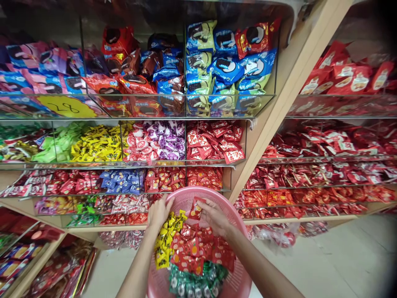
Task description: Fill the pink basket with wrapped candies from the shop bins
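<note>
A pink plastic basket (240, 256) with a perforated wall stands before me, at the foot of the shelves. My left hand (159, 213) is closed over its left rim, thumb toward the inside. Between the fingers and thumb of my right hand (214, 217) is a red candy packet (196, 208), held over the basket's far inner side. Inside lie yellow wrapped candies (167, 240) on the left, red candy packets (194, 248) in the middle and right, and green wrapped candies (198, 281) nearest me.
Shelves with clear dividers hold yellow candies (99, 142), blue packets (120, 181), red packets (204, 178) and larger biscuit packs (226, 68). A wooden upright (288, 87) slants at right. Plastic bags (276, 236) lie under the shelf on the tiled floor (335, 260).
</note>
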`<state>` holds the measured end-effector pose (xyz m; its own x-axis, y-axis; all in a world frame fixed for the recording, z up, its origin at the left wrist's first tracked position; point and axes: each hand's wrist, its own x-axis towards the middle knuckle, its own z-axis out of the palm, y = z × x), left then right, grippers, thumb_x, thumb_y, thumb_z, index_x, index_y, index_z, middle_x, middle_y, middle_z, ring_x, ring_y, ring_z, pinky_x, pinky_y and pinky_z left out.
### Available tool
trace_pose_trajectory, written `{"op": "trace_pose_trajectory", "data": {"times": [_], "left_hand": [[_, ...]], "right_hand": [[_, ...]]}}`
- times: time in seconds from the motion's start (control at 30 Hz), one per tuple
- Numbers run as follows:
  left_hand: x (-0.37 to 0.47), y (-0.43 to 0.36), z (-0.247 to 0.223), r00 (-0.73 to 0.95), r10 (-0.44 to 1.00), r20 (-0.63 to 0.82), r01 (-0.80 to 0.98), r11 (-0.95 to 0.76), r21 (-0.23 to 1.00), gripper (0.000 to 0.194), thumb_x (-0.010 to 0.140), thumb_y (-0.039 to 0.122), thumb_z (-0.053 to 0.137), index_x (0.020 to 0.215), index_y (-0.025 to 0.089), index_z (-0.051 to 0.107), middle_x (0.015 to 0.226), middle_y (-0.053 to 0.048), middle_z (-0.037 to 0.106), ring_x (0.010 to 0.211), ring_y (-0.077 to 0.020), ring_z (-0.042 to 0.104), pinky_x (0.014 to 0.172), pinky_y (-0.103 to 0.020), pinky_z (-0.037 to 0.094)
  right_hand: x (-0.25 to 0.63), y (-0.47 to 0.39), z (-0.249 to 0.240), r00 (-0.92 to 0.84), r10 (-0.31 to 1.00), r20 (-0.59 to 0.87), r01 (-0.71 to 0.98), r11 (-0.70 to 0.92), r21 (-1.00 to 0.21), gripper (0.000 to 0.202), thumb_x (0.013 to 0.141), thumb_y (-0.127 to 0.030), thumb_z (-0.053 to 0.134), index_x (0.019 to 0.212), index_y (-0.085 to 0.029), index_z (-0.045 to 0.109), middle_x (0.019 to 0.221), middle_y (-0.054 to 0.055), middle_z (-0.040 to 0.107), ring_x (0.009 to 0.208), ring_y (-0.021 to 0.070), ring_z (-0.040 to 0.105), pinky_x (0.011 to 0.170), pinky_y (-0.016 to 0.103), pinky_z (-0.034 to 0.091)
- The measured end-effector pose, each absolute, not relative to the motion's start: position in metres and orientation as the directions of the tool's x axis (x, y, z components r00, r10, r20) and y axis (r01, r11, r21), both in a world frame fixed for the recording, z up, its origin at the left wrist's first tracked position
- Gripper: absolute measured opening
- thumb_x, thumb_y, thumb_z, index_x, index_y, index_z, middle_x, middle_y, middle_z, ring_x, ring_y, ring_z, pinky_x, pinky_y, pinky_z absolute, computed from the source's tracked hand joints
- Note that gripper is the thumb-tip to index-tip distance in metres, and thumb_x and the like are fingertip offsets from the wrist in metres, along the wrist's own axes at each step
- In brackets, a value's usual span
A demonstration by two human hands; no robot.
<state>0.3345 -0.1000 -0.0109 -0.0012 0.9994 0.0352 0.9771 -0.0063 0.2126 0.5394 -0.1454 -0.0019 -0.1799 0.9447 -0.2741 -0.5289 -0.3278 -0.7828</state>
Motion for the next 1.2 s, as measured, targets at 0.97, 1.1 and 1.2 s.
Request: {"op": "trace_pose_trajectory", "data": {"times": [0.97, 1.1, 1.2], "left_hand": [[0.332, -0.099, -0.014, 0.001, 0.999, 0.04, 0.98, -0.009, 0.2, 0.048, 0.087, 0.051, 0.021, 0.115, 0.024, 0.05, 0.089, -0.012, 0.066, 0.082, -0.0248, 0.063, 0.066, -0.03, 0.041], [0.332, -0.097, -0.014, 0.002, 1.0, 0.026, 0.981, -0.007, 0.192, 0.047, 0.088, 0.049, 0.023, 0.118, 0.023, 0.048, 0.09, -0.012, 0.066, 0.082, -0.0253, 0.063, 0.067, -0.03, 0.041], [0.332, -0.097, -0.013, -0.003, 1.0, 0.018, 0.982, -0.001, 0.189, 0.048, 0.087, 0.05, 0.023, 0.121, 0.024, 0.046, 0.09, -0.012, 0.067, 0.081, -0.0257, 0.063, 0.066, -0.031, 0.041]], "right_hand": [[0.415, -0.024, 0.036, -0.067, 0.987, -0.144, -0.62, -0.154, -0.769, 0.044, 0.063, -0.006, 0.06, 0.1, -0.025, 0.048, 0.109, 0.0, 0.053, 0.081, 0.0087, 0.06, 0.081, 0.03, 0.049], [0.419, -0.033, 0.034, -0.133, 0.986, -0.104, -0.567, -0.162, -0.808, 0.059, 0.059, -0.01, 0.065, 0.112, -0.026, 0.047, 0.123, 0.003, 0.047, 0.088, 0.0115, 0.059, 0.081, 0.03, 0.049], [0.429, -0.047, 0.032, -0.186, 0.982, -0.037, -0.489, -0.125, -0.863, 0.051, 0.06, -0.019, 0.067, 0.108, -0.024, 0.051, 0.128, 0.005, 0.043, 0.081, 0.012, 0.062, 0.072, 0.028, 0.051]]}}
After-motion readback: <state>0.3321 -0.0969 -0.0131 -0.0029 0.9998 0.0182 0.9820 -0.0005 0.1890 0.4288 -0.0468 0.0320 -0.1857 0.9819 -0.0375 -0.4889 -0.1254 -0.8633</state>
